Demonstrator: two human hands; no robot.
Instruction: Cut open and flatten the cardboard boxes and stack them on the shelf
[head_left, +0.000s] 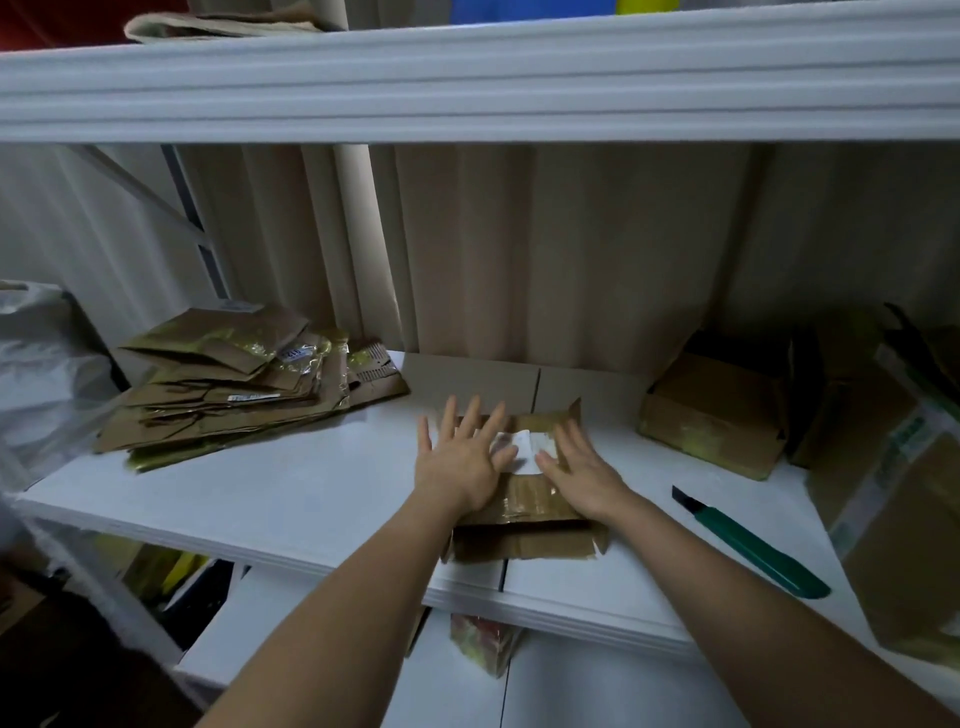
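Brown cardboard box with a white label and clear tape (524, 499), already flattened, lies on the white shelf board (291, 499) near its front edge, one flap hanging slightly over the lip. Both hands are on top of it, palms down

Left hand (460, 460): fingers straight and spread, pressing on the left half of the flat box, fingertips reaching past its far edge. Nothing gripped

Right hand (579, 470): fingers straight, a bit closer together, pressing on the right half, thumb touching the white label. Nothing gripped either

Stack of flattened brown cardboard boxes (244, 387) sits on the same shelf, back left, well apart from the hands. Pieces are fanned out unevenly, with yellowish tape and small labels showing

Green utility knife with a black tip (748, 543) lies on the shelf to the right of the right forearm, near it but not touching, blade end pointing toward the back

Intact brown cardboard box with yellowish tape (711, 410) stands at the back right, more cardboard boxes (893, 519) crowded beside it at the right edge, dim and hard to separate

White upper shelf (467, 83) spans the top of the view with items on it, too cropped to identify. Beige corrugated wall (571, 249) behind. Clear plastic bag (36, 384) at far left, blurred. Lower shelf below holds dark and yellow items, unclear
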